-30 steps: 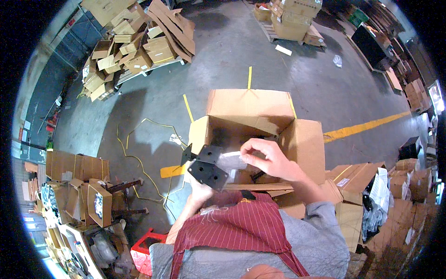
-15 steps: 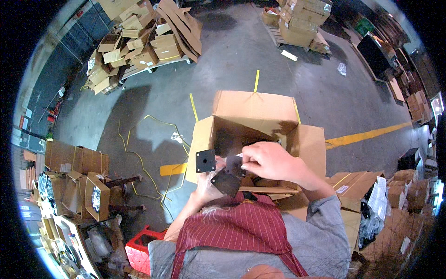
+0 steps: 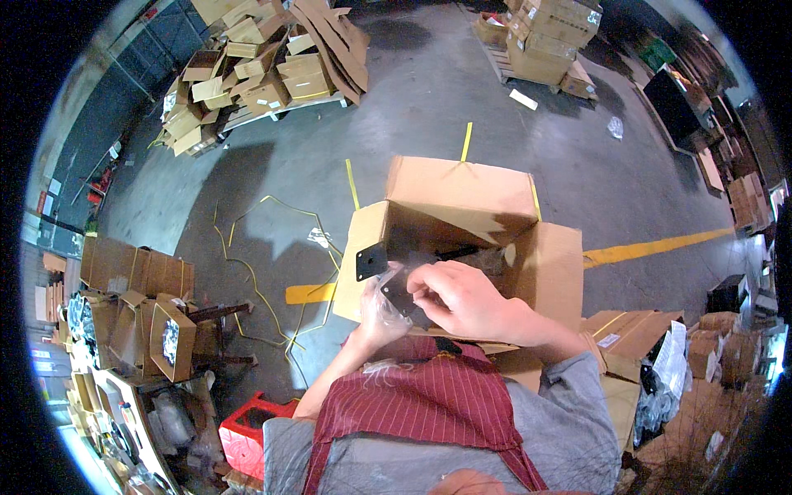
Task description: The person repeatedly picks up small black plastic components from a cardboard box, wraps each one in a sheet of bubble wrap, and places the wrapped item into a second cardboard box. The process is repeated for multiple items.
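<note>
An open cardboard box (image 3: 478,198) stands on the floor in front of me, flaps spread. Over its near edge I hold a flat black metal plate (image 3: 373,262) wrapped in a clear plastic bag (image 3: 381,299). My left hand (image 3: 371,318) grips the bag and plate from below. From above, my right hand (image 3: 466,299) closes its fingers on the same plate and bag. More dark parts lie deep inside the box, partly hidden by my hands.
Yellow strapping bands (image 3: 272,280) trail over the concrete floor to the left. Small open cartons (image 3: 140,305) and a red crate (image 3: 247,433) sit at lower left. Cardboard piles on pallets (image 3: 264,66) and stacked boxes (image 3: 544,37) stand farther off. More cartons (image 3: 635,330) crowd the right.
My hands and the black plate have drawn closer together at the box's near edge, and the plate has turned so less of it shows. My head has shifted slightly.
</note>
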Tool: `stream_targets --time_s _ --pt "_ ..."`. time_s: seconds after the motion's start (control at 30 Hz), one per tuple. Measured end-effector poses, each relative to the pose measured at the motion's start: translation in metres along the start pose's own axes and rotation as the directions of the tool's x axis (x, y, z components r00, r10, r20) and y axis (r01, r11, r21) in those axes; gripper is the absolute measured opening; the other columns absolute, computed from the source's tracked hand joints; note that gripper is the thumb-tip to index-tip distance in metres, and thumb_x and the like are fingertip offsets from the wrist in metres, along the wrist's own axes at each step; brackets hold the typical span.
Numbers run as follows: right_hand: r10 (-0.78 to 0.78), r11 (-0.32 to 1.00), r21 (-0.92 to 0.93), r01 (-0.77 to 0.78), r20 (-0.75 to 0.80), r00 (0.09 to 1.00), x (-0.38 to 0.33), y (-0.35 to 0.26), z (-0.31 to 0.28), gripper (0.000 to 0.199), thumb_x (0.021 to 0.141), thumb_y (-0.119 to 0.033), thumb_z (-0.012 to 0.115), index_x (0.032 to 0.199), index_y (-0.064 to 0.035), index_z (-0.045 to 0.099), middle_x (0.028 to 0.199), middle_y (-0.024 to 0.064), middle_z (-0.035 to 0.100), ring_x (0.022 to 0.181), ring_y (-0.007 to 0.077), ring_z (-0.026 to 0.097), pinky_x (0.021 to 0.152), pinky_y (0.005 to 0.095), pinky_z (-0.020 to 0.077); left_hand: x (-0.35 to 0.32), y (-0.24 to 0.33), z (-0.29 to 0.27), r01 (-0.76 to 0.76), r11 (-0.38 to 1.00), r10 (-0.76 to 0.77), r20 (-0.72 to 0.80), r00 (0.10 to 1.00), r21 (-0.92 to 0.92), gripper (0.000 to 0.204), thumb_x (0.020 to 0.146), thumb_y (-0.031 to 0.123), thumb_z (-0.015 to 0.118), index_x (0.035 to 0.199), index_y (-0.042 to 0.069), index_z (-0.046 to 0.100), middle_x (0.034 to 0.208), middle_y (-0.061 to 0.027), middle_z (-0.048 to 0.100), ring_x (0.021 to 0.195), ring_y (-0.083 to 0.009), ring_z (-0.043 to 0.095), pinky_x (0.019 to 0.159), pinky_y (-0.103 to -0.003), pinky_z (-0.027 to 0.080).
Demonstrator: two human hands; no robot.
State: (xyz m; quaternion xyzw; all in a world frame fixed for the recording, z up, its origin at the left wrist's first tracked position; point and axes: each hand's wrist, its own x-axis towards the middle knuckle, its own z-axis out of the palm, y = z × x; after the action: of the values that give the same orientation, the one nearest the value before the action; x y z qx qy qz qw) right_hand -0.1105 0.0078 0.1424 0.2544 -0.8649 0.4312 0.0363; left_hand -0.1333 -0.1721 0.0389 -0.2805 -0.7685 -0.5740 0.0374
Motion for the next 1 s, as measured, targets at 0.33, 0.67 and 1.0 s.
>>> stream_targets --time_s 0.33,0.67,1.0 --pt "0.022 0.873 -0.481 -0.085 -0.136 0.99 0.001 -0.013 0.002 0.022 0.079 -0.019 0.074 0.083 -0.0095 0.055 0.069 0.0062 0.06 0.065 0.0238 0.064 0.055 0.0373 0.0484 -0.008 -0.012 0.006 0.034 0.993 -0.038 -0.031 0.999 -0.117 0.038 0.063 0.012 0.079 0.098 0.005 0.066 0.091 -0.0109 0.07 0.085 -0.0289 0.068 0.083 -0.037 0.051" --pt "0.189 0.979 -0.075 -0.189 -0.003 0.982 -0.03 0.062 -0.013 0.03 0.085 -0.01 0.07 0.111 -0.0031 0.056 0.111 0.0136 0.058 0.103 0.0306 0.061 0.086 0.038 0.0496 -0.036 -0.019 -0.021 0.421 0.895 -0.419 0.046 0.907 -0.149 0.045 0.068 0.01 0.083 0.108 0.007 0.063 0.099 -0.0042 0.067 0.086 -0.0166 0.065 0.079 -0.032 0.053" --pt "0.31 0.95 -0.021 -0.311 -0.012 0.951 -0.054 0.057 0.037 0.02 0.089 -0.013 0.063 0.107 -0.0071 0.059 0.088 0.0152 0.067 0.08 0.0343 0.067 0.067 0.0429 0.052 -0.067 0.002 -0.047 0.655 0.385 -0.753 0.189 0.63 -0.651 0.062 0.073 -0.008 0.07 0.129 0.005 0.048 0.117 -0.01 0.059 0.106 -0.0225 0.06 0.09 -0.037 0.051"
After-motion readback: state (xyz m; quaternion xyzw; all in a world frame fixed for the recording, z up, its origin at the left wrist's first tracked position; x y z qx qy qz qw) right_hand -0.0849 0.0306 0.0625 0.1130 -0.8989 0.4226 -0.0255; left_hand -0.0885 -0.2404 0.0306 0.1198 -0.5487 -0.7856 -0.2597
